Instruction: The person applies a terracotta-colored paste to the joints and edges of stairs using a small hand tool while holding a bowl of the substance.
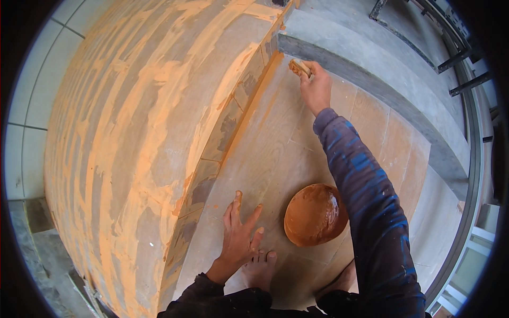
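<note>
My right hand (316, 87) reaches far forward over the wood-look floor tiles, its fingers closed on a small tan applicator (303, 69). Orange-brown paste coats the applicator's left end; its exact kind is unclear. Fresh orange paste (253, 109) runs along the joint between the floor and the tiled riser on the left. Nearer to me, my left hand (241, 233) hovers or rests low above the tiles with fingers spread, orange smudges on the fingertips, holding nothing. To its right sits a round bowl (313, 217) of wet orange-brown paste, partly overlapped by my right sleeve.
A raised tiled surface (159, 106) streaked with dried orange paste fills the left. Along the far right curves a grey concrete ledge (371, 53). Black metal framing (458, 53) stands beyond it. My bare foot (260, 270) is beside my left wrist.
</note>
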Demonstrator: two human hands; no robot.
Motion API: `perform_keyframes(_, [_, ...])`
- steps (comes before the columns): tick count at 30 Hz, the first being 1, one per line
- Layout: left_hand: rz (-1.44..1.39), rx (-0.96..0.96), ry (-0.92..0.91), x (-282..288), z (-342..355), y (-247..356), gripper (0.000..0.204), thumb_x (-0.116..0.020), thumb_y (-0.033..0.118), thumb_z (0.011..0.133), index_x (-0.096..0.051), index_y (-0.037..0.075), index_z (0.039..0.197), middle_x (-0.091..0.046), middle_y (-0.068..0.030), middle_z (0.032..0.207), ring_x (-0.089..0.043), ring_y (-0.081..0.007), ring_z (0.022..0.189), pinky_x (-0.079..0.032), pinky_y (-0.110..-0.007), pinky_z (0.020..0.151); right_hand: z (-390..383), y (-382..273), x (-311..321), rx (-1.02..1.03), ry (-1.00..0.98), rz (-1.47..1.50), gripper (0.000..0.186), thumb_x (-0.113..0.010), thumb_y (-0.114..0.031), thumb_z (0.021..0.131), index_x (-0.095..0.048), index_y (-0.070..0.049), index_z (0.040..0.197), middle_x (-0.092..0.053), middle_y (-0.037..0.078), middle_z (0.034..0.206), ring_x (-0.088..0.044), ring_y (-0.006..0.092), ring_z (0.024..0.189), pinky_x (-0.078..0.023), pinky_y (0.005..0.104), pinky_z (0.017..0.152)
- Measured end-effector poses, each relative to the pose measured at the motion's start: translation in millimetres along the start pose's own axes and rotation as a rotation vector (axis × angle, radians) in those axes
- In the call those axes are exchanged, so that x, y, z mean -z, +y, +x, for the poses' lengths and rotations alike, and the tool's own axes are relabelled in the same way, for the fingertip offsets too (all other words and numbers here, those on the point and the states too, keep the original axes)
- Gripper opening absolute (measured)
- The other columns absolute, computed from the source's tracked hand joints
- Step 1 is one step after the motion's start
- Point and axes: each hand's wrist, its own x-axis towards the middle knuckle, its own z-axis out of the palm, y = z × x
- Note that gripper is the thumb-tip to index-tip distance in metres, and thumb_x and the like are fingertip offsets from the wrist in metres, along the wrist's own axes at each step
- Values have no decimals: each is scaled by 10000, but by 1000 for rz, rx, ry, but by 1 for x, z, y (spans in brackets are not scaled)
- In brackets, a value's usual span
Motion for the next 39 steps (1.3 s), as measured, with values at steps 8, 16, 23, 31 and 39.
perform_keyframes(8, [-146,89,-49,-4,9,-13,512,-508,306,996,-605,44,1425,-198,-355,1648,-292,-518,1438,-255,-594,1172,58,33,-64,24,-77,-264,211,-703,-101,890,-738,-135,1096,-720,184,996,-676,385,1016,-539,493,878])
perform_keyframes(16, [-178,64,-59,-5,10,-30,484,-573,239,963,-617,59,1410,-258,-348,1625,-367,-507,1392,-323,-572,1161,66,42,-70,149,-133,-360,238,-685,-120,894,-749,-147,1121,-724,187,970,-687,396,980,-543,502,863])
perform_keyframes(23, [-324,27,103,5,-21,-52,449,-536,257,1005,-616,-8,1358,-407,-331,1522,-545,-434,1242,-490,-501,1003,-11,-15,-77,-46,-203,-206,230,-707,-120,854,-744,-88,1079,-730,220,874,-699,425,884,-540,518,784])
perform_keyframes(31, [-304,-139,435,17,-71,-61,479,-408,384,1077,-607,-40,1177,-509,-295,1317,-665,-295,930,-535,-467,914,-181,-106,-78,-179,-203,-246,347,-739,-88,817,-707,-40,1159,-665,243,867,-660,438,866,-525,523,745])
perform_keyframes(39, [-165,-326,662,45,-89,-64,399,-357,376,1081,-478,32,1242,-495,-256,1264,-632,-245,830,-515,-362,678,-330,-175,-71,-293,-273,-39,514,-717,-54,832,-638,-5,1338,-623,219,825,-620,404,782,-518,506,726])
